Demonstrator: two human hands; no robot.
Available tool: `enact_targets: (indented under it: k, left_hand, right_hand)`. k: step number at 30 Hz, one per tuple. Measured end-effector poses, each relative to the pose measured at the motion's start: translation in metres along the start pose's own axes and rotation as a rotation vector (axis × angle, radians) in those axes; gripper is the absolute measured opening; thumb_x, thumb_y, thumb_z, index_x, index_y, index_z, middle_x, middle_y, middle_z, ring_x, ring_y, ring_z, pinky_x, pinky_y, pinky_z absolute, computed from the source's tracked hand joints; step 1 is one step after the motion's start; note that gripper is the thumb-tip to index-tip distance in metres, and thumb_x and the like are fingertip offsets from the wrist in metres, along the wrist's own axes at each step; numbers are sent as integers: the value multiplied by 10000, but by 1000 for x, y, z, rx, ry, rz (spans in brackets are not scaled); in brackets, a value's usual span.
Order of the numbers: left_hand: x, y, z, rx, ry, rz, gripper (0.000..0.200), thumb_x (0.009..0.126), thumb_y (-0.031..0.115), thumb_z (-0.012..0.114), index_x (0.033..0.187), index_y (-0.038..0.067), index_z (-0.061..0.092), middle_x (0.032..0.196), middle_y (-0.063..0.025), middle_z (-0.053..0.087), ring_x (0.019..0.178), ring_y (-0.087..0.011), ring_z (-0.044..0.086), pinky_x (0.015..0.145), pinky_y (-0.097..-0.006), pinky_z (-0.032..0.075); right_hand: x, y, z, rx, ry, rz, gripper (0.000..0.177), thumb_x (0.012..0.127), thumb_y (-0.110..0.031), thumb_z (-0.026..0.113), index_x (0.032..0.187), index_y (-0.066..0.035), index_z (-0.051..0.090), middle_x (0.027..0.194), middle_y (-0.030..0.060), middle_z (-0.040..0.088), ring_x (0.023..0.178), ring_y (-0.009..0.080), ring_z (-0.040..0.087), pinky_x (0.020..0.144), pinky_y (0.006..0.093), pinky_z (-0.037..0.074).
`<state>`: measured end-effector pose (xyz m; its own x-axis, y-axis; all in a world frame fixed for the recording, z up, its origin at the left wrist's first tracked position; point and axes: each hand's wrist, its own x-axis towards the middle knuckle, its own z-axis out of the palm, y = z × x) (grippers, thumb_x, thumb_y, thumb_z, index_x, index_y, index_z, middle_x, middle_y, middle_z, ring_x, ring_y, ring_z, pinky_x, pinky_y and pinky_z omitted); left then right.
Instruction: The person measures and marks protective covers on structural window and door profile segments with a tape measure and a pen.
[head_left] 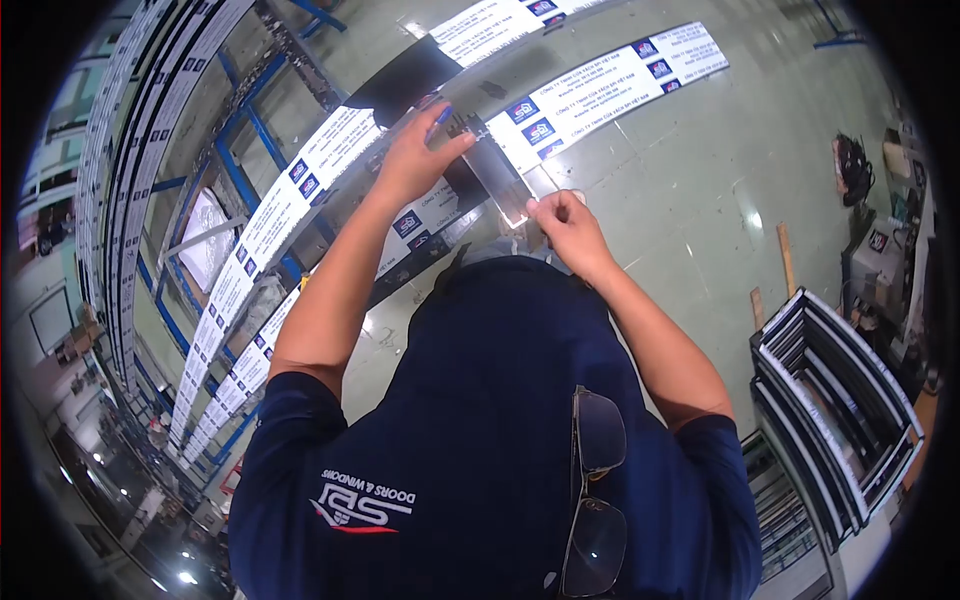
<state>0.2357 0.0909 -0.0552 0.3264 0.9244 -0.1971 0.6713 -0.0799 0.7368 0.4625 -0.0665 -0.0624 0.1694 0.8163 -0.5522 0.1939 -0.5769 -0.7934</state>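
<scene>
A wide aluminium profile (605, 95) with printed white protective film reaches from in front of me toward the upper right. Its bare, shiny end (497, 180) lies between my two hands. My left hand (412, 160) is at the left side of this end, fingers curled over it and thumb stretched toward the cut edge. A small blue thing (441, 116) shows at its fingers. At the near corner, my right hand (572, 228) has thumb and forefinger pinched on the edge, other fingers curled in. A dark flat piece (408, 82) sits just beyond my left hand.
Long film-wrapped profiles (262, 235) run along the left on a blue metal rack (232, 165). Black-and-white frames (835, 420) are stacked at the lower right, with a wooden stick (786, 258) behind them. A dark bag (853, 170) and boxes (880, 255) stand at the far right.
</scene>
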Motion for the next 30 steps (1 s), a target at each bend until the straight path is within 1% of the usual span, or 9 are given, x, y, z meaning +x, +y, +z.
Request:
enact_targets:
  k: [2, 3, 6, 7, 11, 16, 19, 21, 30]
  left_hand:
    - [5, -3, 8, -62, -111, -88, 756, 838, 485, 760, 1423, 65, 529, 1357, -195, 607, 1272, -324, 574, 1053, -389, 447]
    - [7, -3, 10, -64, -127, -104, 749, 844, 473, 760, 1430, 70, 526, 1266, -170, 660, 1213, -299, 609, 1025, -370, 456]
    - [4, 4, 6, -70, -152, -194, 728, 854, 467, 754, 1422, 70, 533, 1190, -132, 672, 1128, -246, 625, 1001, -349, 458]
    - [1, 8, 3, -79, -159, -216, 695, 856, 434, 766, 1405, 66, 549, 1124, -82, 661, 1057, -185, 609, 971, -323, 462]
    - [-1, 3, 1, -145, -164, -201, 664, 851, 346, 797, 1390, 42, 558, 1164, -46, 636, 1070, -158, 588, 976, -306, 454]
    - [-1, -9, 5, -159, -162, -173, 664, 863, 344, 793, 1396, 33, 547, 1152, -46, 628, 1064, -146, 583, 975, -300, 454]
    - [2, -7, 8, -216, -148, -192, 642, 878, 306, 789, 1401, 31, 538, 1155, -38, 626, 1056, -131, 584, 965, -294, 461]
    - [2, -4, 7, -245, -157, -221, 633, 884, 294, 786, 1404, 34, 536, 1155, -42, 624, 1054, -132, 585, 966, -291, 460]
    - [0, -1, 9, -326, -139, -259, 596, 915, 253, 759, 1415, 30, 523, 1222, -82, 612, 1111, -145, 575, 992, -295, 447]
  right_hand:
    - [4, 6, 0, 105, -132, 19, 385, 967, -390, 663, 893, -16, 607, 691, 2, 546, 654, 92, 487, 618, 281, 430]
    - [6, 8, 2, 123, -119, 19, 360, 979, -342, 651, 806, -30, 599, 663, -10, 520, 637, 86, 462, 602, 290, 419]
    - [5, 13, 4, 131, -146, -32, 348, 974, -330, 655, 808, -32, 589, 660, -9, 520, 631, 87, 461, 591, 296, 416]
    - [5, 14, 5, 150, -136, -25, 348, 974, -330, 655, 808, -32, 589, 660, -9, 520, 631, 87, 461, 591, 296, 416]
    - [1, 15, 8, 96, -143, -72, 331, 970, -314, 657, 819, -24, 601, 653, 13, 535, 616, 107, 474, 584, 309, 420]
    - [-3, 15, 11, 122, -124, -92, 302, 968, -298, 655, 892, -6, 648, 681, 51, 589, 633, 137, 527, 598, 319, 438]
    - [-1, 14, 6, 188, -131, -99, 292, 971, -292, 658, 908, -6, 669, 730, 29, 594, 676, 104, 506, 630, 304, 431]
    - [1, 17, 6, 147, -122, -138, 342, 955, -336, 651, 915, 3, 658, 720, 89, 617, 682, 158, 565, 638, 343, 455]
    - [7, 29, 10, 202, -117, -198, 328, 950, -336, 641, 909, -11, 656, 746, 117, 637, 690, 199, 581, 657, 370, 460]
